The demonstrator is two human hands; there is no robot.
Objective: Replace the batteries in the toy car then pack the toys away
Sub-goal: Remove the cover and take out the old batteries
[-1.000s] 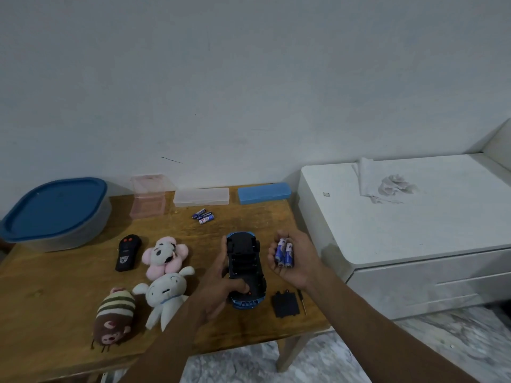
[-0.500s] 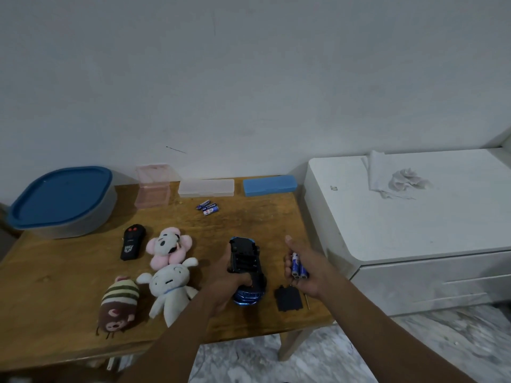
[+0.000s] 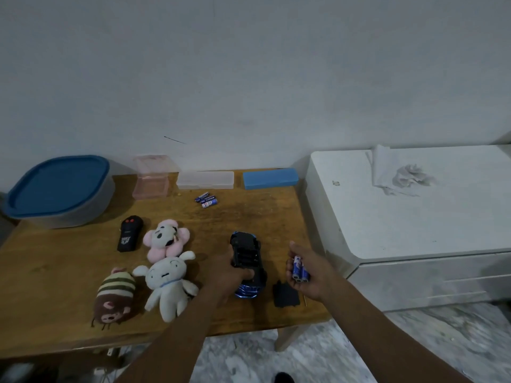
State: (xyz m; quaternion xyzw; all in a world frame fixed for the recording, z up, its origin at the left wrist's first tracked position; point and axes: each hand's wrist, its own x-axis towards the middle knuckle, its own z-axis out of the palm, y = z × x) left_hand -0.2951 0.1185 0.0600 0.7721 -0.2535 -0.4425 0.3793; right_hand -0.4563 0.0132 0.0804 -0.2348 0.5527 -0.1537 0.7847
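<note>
The blue toy car lies upside down near the table's front, its black battery bay facing up and empty. My left hand grips the car from its left side, thumb across the underside. To its right, my right hand holds a few blue batteries in its cupped palm. The black battery cover lies on the table just below that hand, with a thin screwdriver beside it. Three more batteries lie loose near the back of the wooden table.
A pink plush, a white plush and a striped brown plush sit left of the car, with a black remote. A blue-lidded tub, a pink box, a clear case and a blue case line the back. A white cabinet stands right.
My right hand with the batteries has lowered and turned so the palm faces more sideways. My view shifted slightly; the car stays in my left hand.
</note>
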